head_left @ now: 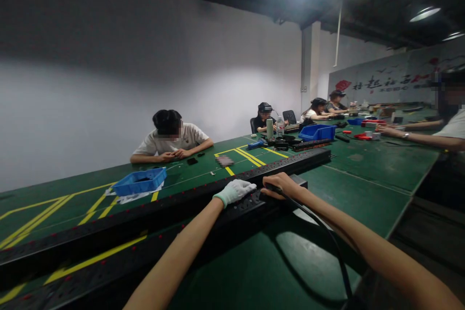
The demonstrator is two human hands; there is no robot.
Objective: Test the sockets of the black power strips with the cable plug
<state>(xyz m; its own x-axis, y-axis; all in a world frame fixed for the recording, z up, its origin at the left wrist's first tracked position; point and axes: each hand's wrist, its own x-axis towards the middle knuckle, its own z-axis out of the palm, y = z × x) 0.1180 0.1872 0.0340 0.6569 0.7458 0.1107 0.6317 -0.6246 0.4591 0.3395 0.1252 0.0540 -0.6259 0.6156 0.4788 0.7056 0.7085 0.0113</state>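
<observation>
A long black power strip (pixel 250 205) with outlets along its top lies in front of me on the green table. My left hand (pixel 237 192), in a white glove, is closed over its far edge. Bare, my right hand (pixel 281 185) grips a black plug at the strip's right part; the fingers partly hide the plug. From it a black cable (pixel 329 232) runs down along my right forearm to the bottom of the picture. Just behind lies a second long black power strip (pixel 163 207) with red dots, roughly parallel to the first.
Across the green table (pixel 378 181) a person (pixel 192 138) leans on both forearms near a blue tray (pixel 140 182). Farther off stand a blue bin (pixel 317 132), a green bottle (pixel 269 129) and loose black parts. Other people sit at the back and right. Yellow tape marks the tabletop.
</observation>
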